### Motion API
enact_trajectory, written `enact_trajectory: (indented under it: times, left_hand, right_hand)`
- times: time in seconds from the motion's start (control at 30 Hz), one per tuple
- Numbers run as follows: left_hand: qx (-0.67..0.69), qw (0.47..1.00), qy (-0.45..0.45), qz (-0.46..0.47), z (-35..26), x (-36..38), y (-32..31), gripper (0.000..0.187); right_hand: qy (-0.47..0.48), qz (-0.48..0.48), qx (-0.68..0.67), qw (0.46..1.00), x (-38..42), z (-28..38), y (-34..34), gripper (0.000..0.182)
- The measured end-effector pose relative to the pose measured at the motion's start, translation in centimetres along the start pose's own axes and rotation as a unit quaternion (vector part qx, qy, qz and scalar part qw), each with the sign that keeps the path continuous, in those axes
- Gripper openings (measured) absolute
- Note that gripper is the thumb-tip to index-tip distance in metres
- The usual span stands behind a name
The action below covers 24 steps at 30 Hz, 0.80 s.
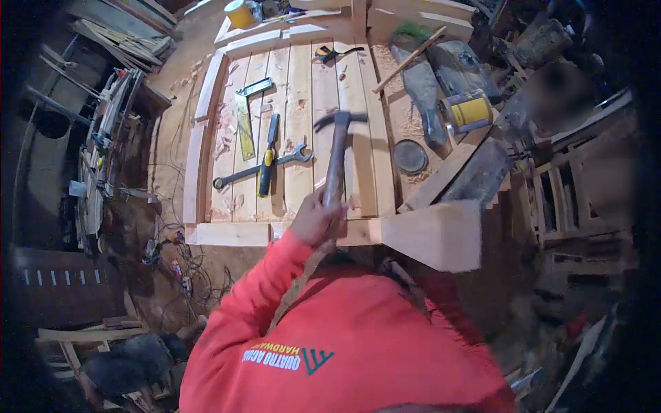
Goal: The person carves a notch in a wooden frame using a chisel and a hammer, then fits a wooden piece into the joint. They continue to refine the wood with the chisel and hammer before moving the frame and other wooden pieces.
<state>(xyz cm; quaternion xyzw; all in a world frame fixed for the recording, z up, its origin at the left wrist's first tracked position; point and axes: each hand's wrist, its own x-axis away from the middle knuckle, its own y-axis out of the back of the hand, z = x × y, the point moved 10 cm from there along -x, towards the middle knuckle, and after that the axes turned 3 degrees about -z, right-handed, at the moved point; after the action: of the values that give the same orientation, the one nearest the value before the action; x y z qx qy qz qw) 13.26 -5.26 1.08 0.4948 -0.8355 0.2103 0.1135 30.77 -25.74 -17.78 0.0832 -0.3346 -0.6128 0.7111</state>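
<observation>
My left hand (pixel 318 219) is closed around the lower handle of a claw hammer (pixel 335 162), held over the near part of a planked wooden panel (pixel 296 89). The hammer's head points away from me. To the left of it on the planks lie a chisel (pixel 269 155) with a yellow and black handle and a large combination wrench (pixel 258 170); the two cross. A try square (pixel 244 122) rests farther left. Toward the far edge sits a tape measure (pixel 325 53). My right sleeve (pixel 454 310) hangs in shadow at my side, and the hand itself does not show.
Right of the planks stand a yellow-labelled can (pixel 470 110), a round lid (pixel 411 157) and a dark bottle (pixel 427 96) among shavings. A thick beam end (pixel 434 237) juts out at the near right corner. Cables (pixel 196 275) lie on the floor at left.
</observation>
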Motion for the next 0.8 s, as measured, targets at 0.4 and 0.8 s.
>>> enact_trajectory:
  times: [0.4,0.8]
  left_hand:
    - [-0.235,0.952,-0.123,-0.152,1.3,-19.2,3.7,0.053]
    - [-0.354,0.902,-0.216,-0.117,-1.5,-8.9,2.5,0.045]
  right_hand:
    - [-0.154,-0.066,0.093,0.981,0.3,-5.3,3.6,0.038]
    - [-0.075,-0.041,0.171,0.981,-2.5,-7.6,7.8,0.039]
